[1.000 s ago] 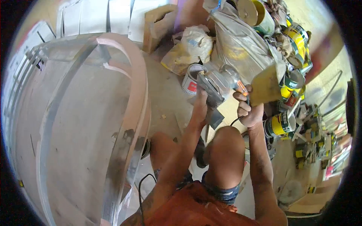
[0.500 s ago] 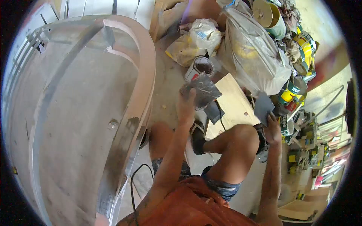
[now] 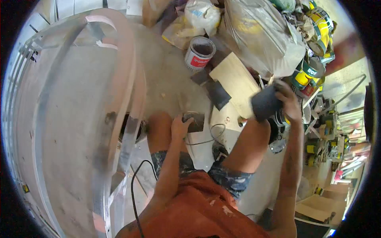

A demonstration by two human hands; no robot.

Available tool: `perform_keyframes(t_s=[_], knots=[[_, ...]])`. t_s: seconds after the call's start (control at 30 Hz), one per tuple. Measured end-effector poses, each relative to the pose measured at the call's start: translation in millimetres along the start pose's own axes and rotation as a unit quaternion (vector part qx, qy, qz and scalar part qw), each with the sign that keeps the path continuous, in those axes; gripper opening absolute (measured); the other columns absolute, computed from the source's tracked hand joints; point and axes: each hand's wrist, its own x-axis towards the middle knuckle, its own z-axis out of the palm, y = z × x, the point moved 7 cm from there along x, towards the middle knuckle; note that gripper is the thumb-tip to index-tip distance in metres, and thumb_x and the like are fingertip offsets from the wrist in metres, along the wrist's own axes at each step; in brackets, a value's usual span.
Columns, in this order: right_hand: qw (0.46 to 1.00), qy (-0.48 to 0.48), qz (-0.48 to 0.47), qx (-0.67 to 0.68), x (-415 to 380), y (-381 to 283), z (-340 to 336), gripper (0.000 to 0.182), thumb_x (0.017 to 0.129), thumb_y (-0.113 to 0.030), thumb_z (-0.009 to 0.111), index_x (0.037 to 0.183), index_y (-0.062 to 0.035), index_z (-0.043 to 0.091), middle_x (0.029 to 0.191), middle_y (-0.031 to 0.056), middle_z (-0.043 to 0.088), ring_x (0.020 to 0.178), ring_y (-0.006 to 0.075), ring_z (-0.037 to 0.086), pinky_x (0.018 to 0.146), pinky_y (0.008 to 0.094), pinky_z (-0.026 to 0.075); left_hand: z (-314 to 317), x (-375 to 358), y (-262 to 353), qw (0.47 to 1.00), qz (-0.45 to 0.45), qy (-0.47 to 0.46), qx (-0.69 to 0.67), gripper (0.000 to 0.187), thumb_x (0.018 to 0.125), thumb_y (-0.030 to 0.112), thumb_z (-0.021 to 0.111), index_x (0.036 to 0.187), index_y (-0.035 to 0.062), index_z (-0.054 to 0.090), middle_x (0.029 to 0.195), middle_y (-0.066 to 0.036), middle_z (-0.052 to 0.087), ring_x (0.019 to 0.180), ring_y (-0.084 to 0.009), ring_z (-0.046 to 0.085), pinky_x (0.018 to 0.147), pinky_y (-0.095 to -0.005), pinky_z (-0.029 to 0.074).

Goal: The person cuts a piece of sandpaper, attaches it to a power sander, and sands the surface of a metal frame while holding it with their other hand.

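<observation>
My left hand [image 3: 183, 125] is closed on a dark sheet [image 3: 196, 122], held low beside my left knee. In my right hand [image 3: 287, 101] is another dark sheet [image 3: 265, 104], gripped at its right edge above my right knee. One more dark sheet [image 3: 218, 94] lies against a pale wooden board [image 3: 235, 78] on the floor between the hands. A smaller dark piece [image 3: 201, 77] rests just left of it. Behind these stands an open can [image 3: 200, 53] with a red and white label. A thin cord [image 3: 204, 142] curls on the floor by my left hand.
A large curved frame [image 3: 137, 91] stands at the left, close to my left knee. Plastic bags [image 3: 264, 37] are heaped at the top. Yellow and black cans [image 3: 304, 75] pile up at the right. A black cable [image 3: 133, 190] runs beside my left arm.
My left hand has come down and back toward my left knee with its sheet. My right hand has risen slightly, its sheet now turned. The view has shifted, and the board and can appear higher and further left.
</observation>
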Motion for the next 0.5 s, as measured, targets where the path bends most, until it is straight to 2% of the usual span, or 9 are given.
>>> perform_keyframes(t_s=[0.07,0.1,0.13,0.17,0.23,0.27,0.33,0.4,0.5], knots=[[0.992,-0.078,0.032,-0.096,29.9,49.5,40.8,0.054,0.094,-0.013,0.063,0.147,-0.0085,0.056,0.137,0.0172,0.061,0.128,0.0252,0.056,0.111,0.0390,0.041,20.2,-11.6,12.5,0.953,0.069,-0.123,0.269,0.062,0.086,0.039,0.079,0.138,0.0085,0.061,0.130,-0.024,0.066,0.122,-0.0406,0.062,0.102,-0.0472,0.049],[0.985,-0.146,0.007,-0.093,43.2,77.8,63.8,0.054,0.093,-0.014,0.063,0.147,-0.0081,0.056,0.133,0.0189,0.064,0.124,0.0271,0.059,0.105,0.0399,0.046,19.8,-17.9,17.6,0.952,0.065,-0.127,0.271,0.062,0.086,0.039,0.079,0.138,0.0085,0.061,0.130,-0.024,0.066,0.122,-0.0406,0.062,0.102,-0.0472,0.049],[0.979,-0.159,0.069,-0.108,49.5,95.3,86.4,0.052,0.094,-0.016,0.062,0.145,-0.0072,0.057,0.130,0.0200,0.066,0.121,0.0280,0.061,0.100,0.0403,0.049,24.9,-28.5,21.6,0.937,0.071,-0.173,0.295,0.062,0.086,0.041,0.079,0.136,0.0079,0.062,0.126,-0.022,0.067,0.120,-0.0415,0.063,0.101,-0.0481,0.050],[0.967,-0.219,-0.018,-0.127,69.9,131.9,111.2,0.050,0.095,-0.016,0.062,0.144,-0.0055,0.057,0.131,0.0198,0.066,0.120,0.0286,0.063,0.098,0.0408,0.051,31.7,-39.3,18.1,0.920,0.073,-0.217,0.318,0.063,0.085,0.043,0.079,0.134,0.0074,0.063,0.122,-0.021,0.068,0.118,-0.0424,0.063,0.099,-0.0490,0.050],[0.958,-0.213,0.017,-0.192,81.4,152.2,155.7,0.051,0.093,-0.014,0.064,0.142,-0.0033,0.057,0.126,0.0211,0.069,0.116,0.0310,0.066,0.101,0.0394,0.051,44.8,-42.8,-0.8,0.918,0.084,-0.201,0.333,0.061,0.085,0.042,0.080,0.133,0.0079,0.063,0.124,-0.020,0.067,0.118,-0.0416,0.063,0.099,-0.0491,0.051],[0.972,-0.195,-0.070,-0.113,86.2,177.0,177.2,0.049,0.093,-0.012,0.066,0.140,-0.0031,0.058,0.120,0.0213,0.070,0.110,0.0319,0.068,0.099,0.0396,0.052,48.6,-46.5,-4.6,0.915,0.103,-0.186,0.343,0.060,0.084,0.042,0.080,0.132,0.0083,0.064,0.125,-0.019,0.067,0.118,-0.0408,0.063,0.100,-0.0492,0.051],[0.929,-0.307,-0.016,-0.208,101.3,211.9,220.4,0.048,0.092,-0.011,0.067,0.139,-0.0041,0.059,0.115,0.0198,0.070,0.107,0.0313,0.068,0.097,0.0411,0.053,51.4,-54.2,8.2,0.907,0.049,-0.161,0.387,0.059,0.085,0.041,0.080,0.131,0.0096,0.065,0.129,-0.019,0.065,0.119,-0.0403,0.063,0.100,-0.0498,0.051],[0.906,-0.327,-0.055,-0.264,121.8,230.2,258.1,0.049,0.091,-0.013,0.067,0.139,-0.0063,0.059,0.112,0.0198,0.070,0.104,0.0336,0.067,0.095,0.0424,0.053,54.3,-52.8,18.1,0.898,0.004,-0.126,0.423,0.057,0.085,0.041,0.080,0.131,0.0108,0.065,0.134,-0.018,0.063,0.121,-0.0399,0.063,0.101,-0.0504,0.051],[0.923,-0.266,-0.142,-0.238,137.8,247.7,304.4,0.048,0.091,-0.021,0.069,0.137,-0.0074,0.061,0.120,0.0229,0.069,0.112,0.0389,0.066,0.097,0.0467,0.053,59.3,-52.8,3.5,0.913,-0.018,-0.075,0.401,0.058,0.084,0.041,0.081,0.134,0.0136,0.065,0.140,-0.018,0.058,0.121,-0.0386,0.063,0.101,-0.0513,0.051]])
